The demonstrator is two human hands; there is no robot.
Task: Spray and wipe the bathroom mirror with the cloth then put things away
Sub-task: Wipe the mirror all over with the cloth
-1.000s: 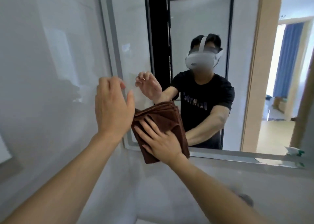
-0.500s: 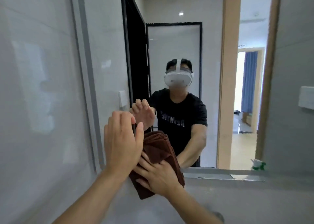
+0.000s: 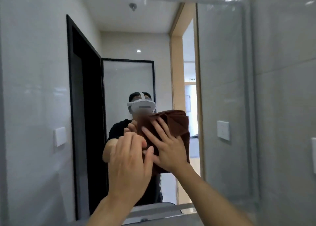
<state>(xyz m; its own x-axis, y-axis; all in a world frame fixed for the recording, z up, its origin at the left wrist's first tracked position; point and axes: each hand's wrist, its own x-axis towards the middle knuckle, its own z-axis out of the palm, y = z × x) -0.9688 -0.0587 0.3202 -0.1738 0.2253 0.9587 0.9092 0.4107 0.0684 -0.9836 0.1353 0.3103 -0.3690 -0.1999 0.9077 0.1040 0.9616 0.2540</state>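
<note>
Around you the walls (image 3: 282, 105) are glossy pale grey tile, catching soft reflections. To the right of your hands a white switch plate (image 3: 223, 130) sits on the tile; another white plate (image 3: 60, 136) shows to their left. Behind and left of them stands a black door frame (image 3: 70, 105) with a dark opening, and beside it a black-edged frosted panel (image 3: 128, 82). Up and right, a light wooden doorway (image 3: 176, 63) opens onto a bright room. Above, the white ceiling (image 3: 136, 20) carries small round lights (image 3: 138, 51).
</note>
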